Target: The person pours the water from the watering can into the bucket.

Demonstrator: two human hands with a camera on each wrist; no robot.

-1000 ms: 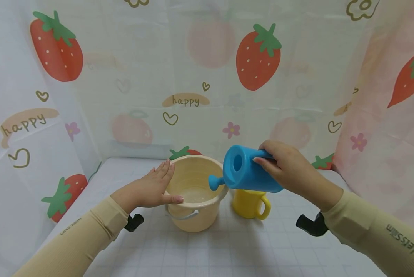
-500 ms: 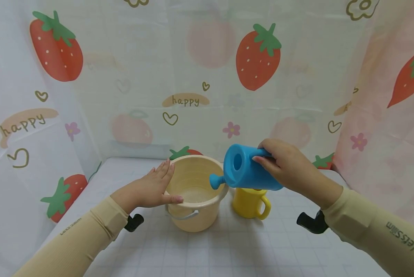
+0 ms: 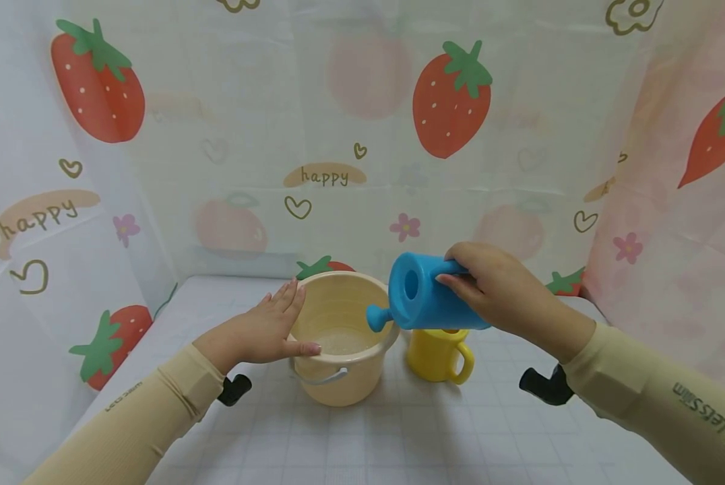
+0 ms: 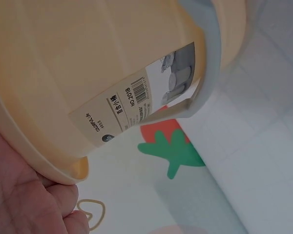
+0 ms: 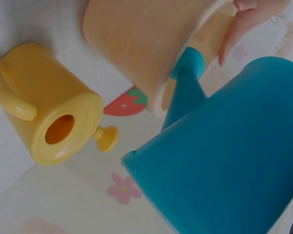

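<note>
My left hand [image 3: 265,330] lies spread over the left rim of a cream bucket [image 3: 341,387], thumb along the near edge. Its palm [image 4: 19,200] shows against the rim in the left wrist view. My right hand [image 3: 498,286] grips the handle of a blue watering can [image 3: 444,300], tipped over on its side in the air. The can's spout [image 3: 379,318] reaches over the bucket's right rim, its rose pointing into the mouth. Behind and below the blue can stands a yellow watering can [image 5: 53,102], its own rose facing away from the right wrist camera.
A pale grey bail [image 3: 323,378] hangs down the bucket's near side, and a printed label [image 4: 136,92] is stuck to its wall. The white grid-patterned table [image 3: 399,444] is enclosed by strawberry-print curtains [image 3: 247,135] at the back and sides.
The blue watering can has shifted slightly left, and its bottom end has risen a little. My left hand, the bucket and the yellow can have stayed in place.
</note>
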